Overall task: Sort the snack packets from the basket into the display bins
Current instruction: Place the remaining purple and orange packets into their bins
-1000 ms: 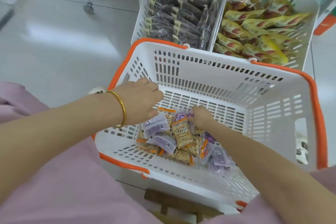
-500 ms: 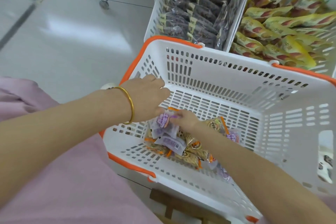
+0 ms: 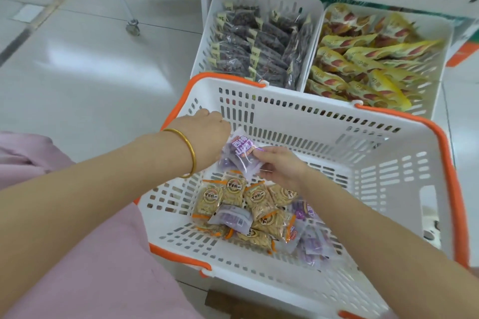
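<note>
Lifting done: purple packets [image 3: 239, 153], down in the pile [image 3: 259, 204] a moment ago, now sit mid-air inside the basket [image 3: 337, 134], left of centre. Right hand [image 3: 281, 167] grip pinches their right edge. Left hand [image 3: 207, 134] grip closes round the left end, fingers hidden. Next, judged: carry to a display bin [image 3: 205, 45].

Left hand [image 3: 207, 134] and right hand [image 3: 282, 166] hold purple packets [image 3: 239, 153] inside basket [image 3: 324, 122].
</note>
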The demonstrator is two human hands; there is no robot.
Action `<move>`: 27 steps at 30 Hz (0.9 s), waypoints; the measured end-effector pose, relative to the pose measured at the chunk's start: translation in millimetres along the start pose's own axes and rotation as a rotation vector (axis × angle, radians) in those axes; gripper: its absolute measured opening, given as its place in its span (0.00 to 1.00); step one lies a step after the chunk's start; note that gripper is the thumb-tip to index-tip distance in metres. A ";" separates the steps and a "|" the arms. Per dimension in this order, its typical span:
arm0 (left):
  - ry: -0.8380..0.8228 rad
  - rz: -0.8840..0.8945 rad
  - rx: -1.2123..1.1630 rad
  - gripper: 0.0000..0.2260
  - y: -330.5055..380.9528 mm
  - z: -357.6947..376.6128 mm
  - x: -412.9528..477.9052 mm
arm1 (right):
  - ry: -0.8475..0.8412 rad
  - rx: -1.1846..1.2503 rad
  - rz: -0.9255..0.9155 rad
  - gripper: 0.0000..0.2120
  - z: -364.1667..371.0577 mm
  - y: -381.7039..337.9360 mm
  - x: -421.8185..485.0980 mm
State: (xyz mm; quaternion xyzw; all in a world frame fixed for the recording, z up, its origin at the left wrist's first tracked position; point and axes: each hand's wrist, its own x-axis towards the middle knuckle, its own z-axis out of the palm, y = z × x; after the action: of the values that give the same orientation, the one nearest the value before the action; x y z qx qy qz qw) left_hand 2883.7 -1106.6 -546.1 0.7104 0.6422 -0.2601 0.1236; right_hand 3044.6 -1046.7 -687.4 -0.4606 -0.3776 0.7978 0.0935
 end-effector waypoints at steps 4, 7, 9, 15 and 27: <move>0.057 -0.046 -0.150 0.23 6.5 -10.2 7.8 | 0.032 0.340 -0.098 0.05 -17.6 -43.8 -36.6; 0.249 -0.015 -0.189 0.26 9.9 -18.9 12.8 | 0.015 0.447 -0.167 0.06 -15.8 -66.6 -63.6; 0.463 0.037 -0.157 0.25 8.6 -23.3 17.2 | -0.013 0.460 -0.188 0.07 -12.0 -76.8 -78.3; 0.622 -0.002 -0.370 0.11 9.2 -45.1 15.9 | 0.073 0.524 -0.220 0.12 -15.0 -93.8 -104.7; 0.110 -0.006 -2.000 0.13 20.4 -53.4 14.2 | 0.055 0.284 -0.495 0.06 -15.0 -94.0 -119.1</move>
State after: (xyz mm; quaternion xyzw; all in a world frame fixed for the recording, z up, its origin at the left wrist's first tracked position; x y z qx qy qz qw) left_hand 2915.4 -1070.3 -512.4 0.2892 0.5724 0.4325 0.6337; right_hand 3104.4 -1032.5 -547.9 -0.3583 -0.3603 0.7829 0.3591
